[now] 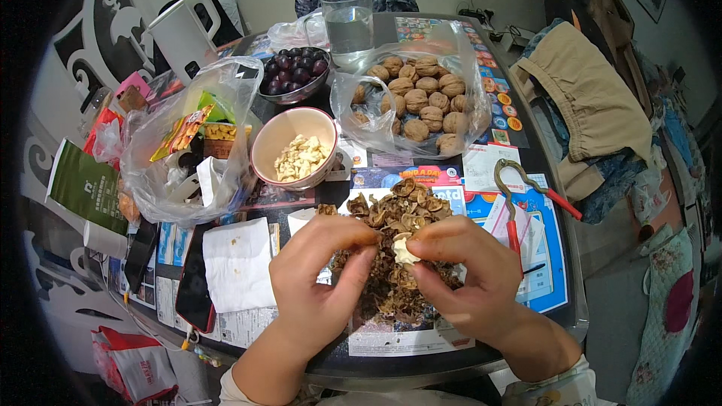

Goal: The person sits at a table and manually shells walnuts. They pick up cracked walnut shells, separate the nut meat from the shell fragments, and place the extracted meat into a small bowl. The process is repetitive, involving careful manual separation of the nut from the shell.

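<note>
A pale, peeled walnut kernel (404,249) is pinched between the thumb and fingers of my right hand (474,274). Close beside it, my left hand (323,267) has its thumb and forefinger drawn together; whatever they may hold is too small to make out. Both hands hover over a brown heap of walnut shells and skins (402,207) on printed sheets. Beyond my left hand stands a cream bowl (259,162) with a red rim, partly filled with pale kernel pieces (302,158). A red-handled nutcracker (512,207) lies open to the right of the heap.
Whole walnuts (429,94) fill a clear plastic bag at the back. Left of it stand a bowl of dark round fruit (295,75) and a glass water jug (348,30). A bag of wrappers (188,143), a white napkin (239,265) and a phone (194,286) occupy the left side.
</note>
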Motion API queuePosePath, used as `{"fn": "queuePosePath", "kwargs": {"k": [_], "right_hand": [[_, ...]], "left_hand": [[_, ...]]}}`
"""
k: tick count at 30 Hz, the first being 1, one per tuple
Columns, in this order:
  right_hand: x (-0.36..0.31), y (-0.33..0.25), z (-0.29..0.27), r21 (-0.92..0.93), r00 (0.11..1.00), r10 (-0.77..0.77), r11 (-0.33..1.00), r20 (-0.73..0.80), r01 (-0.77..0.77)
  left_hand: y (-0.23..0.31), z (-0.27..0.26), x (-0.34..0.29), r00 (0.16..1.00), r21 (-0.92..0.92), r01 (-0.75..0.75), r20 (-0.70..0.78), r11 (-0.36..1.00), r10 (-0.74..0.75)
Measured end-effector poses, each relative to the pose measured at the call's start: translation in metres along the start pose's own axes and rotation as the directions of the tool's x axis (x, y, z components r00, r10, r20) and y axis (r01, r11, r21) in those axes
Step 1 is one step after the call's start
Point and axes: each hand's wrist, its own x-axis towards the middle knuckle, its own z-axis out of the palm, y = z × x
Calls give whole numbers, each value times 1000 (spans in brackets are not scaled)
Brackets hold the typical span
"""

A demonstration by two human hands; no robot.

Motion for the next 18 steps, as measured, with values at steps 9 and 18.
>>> {"fn": "queuePosePath", "kwargs": {"k": [9,18], "right_hand": [[1,7,2,-200,956,-283,935,83,294],[2,9,6,-342,868,-463,797,181,497]], "left_hand": [[3,0,0,995,101,-34,96,994,24],[2,0,-2,996,159,-45,80,986,32]]}}
